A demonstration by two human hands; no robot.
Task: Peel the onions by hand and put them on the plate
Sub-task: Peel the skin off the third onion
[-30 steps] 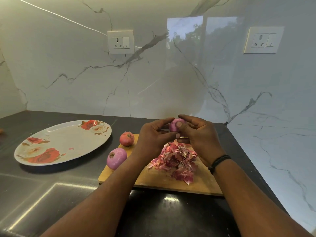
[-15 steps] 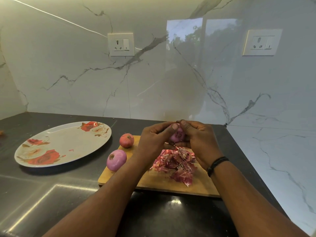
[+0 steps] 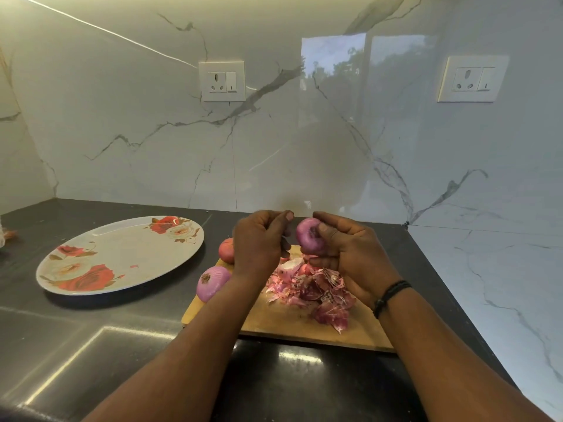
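Observation:
My right hand point(image 3: 350, 260) grips a purple, mostly peeled onion point(image 3: 307, 237) above the wooden cutting board point(image 3: 289, 325). My left hand point(image 3: 259, 242) is just left of it, apart from the onion, with curled fingers that pinch a thin pale sliver of onion skin point(image 3: 284, 237). A heap of pink-red peels point(image 3: 313, 289) lies on the board under both hands. A peeled purple onion point(image 3: 211, 283) sits at the board's left edge. A reddish unpeeled onion point(image 3: 226, 250) lies behind it, partly hidden by my left hand. The floral oval plate point(image 3: 122, 254) on the left holds no onions.
The board and plate rest on a dark countertop point(image 3: 91, 345) that ends at a marble wall, which also closes off the right side. Two wall sockets point(image 3: 221, 81) point(image 3: 470, 78) sit above. A small orange thing point(image 3: 10, 234) shows at the far left edge.
Both hands were closed together around the onion. Now my left hand has pulled away to the left, and the onion stays in my right hand, turned with its end facing me.

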